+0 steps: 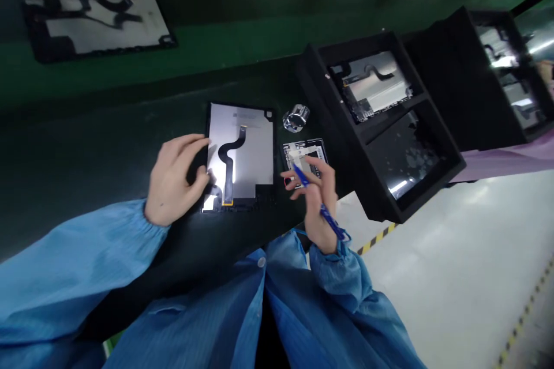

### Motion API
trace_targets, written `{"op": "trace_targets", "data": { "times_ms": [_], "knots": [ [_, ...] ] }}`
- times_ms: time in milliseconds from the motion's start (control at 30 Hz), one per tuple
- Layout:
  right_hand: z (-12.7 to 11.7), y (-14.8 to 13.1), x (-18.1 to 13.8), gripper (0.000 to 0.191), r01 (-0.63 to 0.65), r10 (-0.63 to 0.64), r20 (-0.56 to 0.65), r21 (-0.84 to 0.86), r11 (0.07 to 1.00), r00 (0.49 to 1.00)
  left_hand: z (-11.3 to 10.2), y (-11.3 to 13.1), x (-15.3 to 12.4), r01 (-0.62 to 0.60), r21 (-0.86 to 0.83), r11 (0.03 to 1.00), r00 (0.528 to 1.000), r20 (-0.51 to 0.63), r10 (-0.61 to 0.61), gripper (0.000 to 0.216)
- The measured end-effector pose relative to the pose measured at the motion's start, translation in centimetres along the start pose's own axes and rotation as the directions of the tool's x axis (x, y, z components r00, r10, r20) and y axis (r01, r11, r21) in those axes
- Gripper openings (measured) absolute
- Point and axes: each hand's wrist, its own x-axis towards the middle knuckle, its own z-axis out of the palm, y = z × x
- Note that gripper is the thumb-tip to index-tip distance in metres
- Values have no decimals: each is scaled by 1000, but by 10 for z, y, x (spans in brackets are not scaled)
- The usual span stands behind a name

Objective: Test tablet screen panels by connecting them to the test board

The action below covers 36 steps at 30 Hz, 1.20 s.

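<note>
Here we see the flat panel (255, 153) lying on the dark table (108, 144) between our two hands, closer to the left than to the right. Our left hand (172, 181) is loosely spread, empty, its fingertips at the panel's left edge. Our right hand (318, 216), fingers curled, grips a slim blue tool (331, 221) above a small patterned sheet (298, 153), just beside the panel's right edge. A shiny metal roll (296, 118) sits beyond that sheet.
</note>
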Motion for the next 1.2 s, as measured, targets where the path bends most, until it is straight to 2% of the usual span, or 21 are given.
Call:
{"op": "trace_targets", "data": {
  "times_ms": [67,133,200,300,533,733,933,1033,1133,1200],
  "knots": [
    [23,-4,7,32,-67,49,190,87,994,980,12,-5,8,-102,-3,995,993,63,102,45],
    [46,-3,12,23,-135,110,293,67,989,950,23,-11,15,-155,-42,987,981,113,159,45],
    [62,3,16,29,-164,154,274,15,986,949,30,-17,20,-179,-79,981,970,151,189,45],
    [73,11,17,39,-154,158,208,-40,987,965,31,-23,20,-186,-122,975,962,181,207,42],
    [73,9,14,38,36,2,170,-220,975,985,29,-22,17,-160,-169,972,956,220,196,38],
    [76,8,13,37,126,-56,232,-296,947,971,28,-22,18,-121,-198,973,957,235,167,41],
    [78,11,10,36,133,-60,237,-304,943,970,28,-22,18,-84,-225,971,956,258,142,43],
    [70,11,14,38,51,-21,131,-226,973,991,27,-20,18,-78,-221,972,956,259,136,42],
    [56,6,35,32,-7,13,50,-125,992,999,27,-20,19,-84,-214,973,957,256,139,40],
    [49,4,60,17,13,-3,97,-103,995,995,27,-19,20,-94,-206,974,956,254,146,39]
  ]
}}
